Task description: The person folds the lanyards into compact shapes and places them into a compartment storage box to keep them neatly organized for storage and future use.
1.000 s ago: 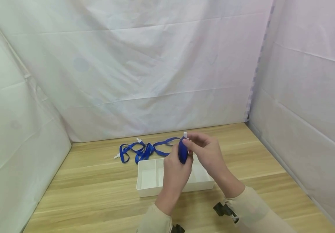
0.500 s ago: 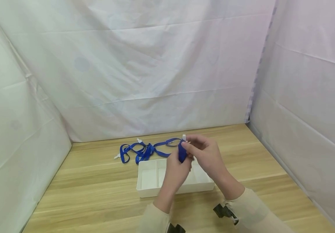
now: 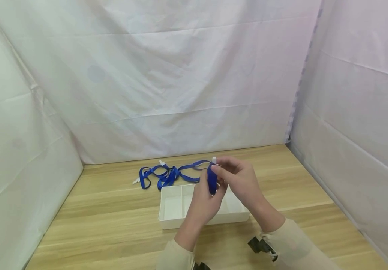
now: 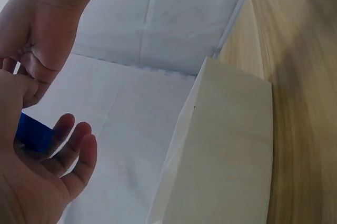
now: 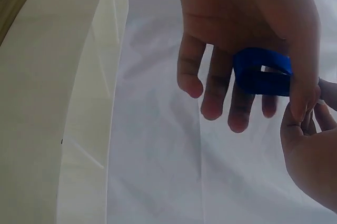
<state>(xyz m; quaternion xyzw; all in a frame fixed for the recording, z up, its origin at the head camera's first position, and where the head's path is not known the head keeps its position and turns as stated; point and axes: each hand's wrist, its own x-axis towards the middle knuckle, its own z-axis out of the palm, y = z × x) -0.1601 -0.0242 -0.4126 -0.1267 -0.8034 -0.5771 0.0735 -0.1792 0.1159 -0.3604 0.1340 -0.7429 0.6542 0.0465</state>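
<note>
A blue lanyard [image 3: 212, 180], folded into a flat coil, is held up by both hands over the white tray. My left hand [image 3: 206, 200] grips the coil between thumb and fingers from below; in the right wrist view the blue loop [image 5: 260, 84] runs across that hand's fingers, which point downward. My right hand [image 3: 242, 180] pinches the coil's upper end with thumb and forefinger. From the top of the coil a white plastic clip [image 3: 214, 160] sticks up. In the left wrist view, the left fingers [image 4: 79, 155] partly hide the blue band.
Beneath the hands stands a white divided tray [image 3: 171, 223] on the wood-grain table [image 3: 99, 217]. Behind it, at its left, more blue lanyards [image 3: 168, 177] with white clips lie in a loose tangle. White cloth walls [image 3: 180, 75] enclose the table at the back and sides.
Both hands stay over the tray with the coiled lanyard. My left hand has shifted slightly around the coil and sits a little lower; the right keeps its pinch at the top.
</note>
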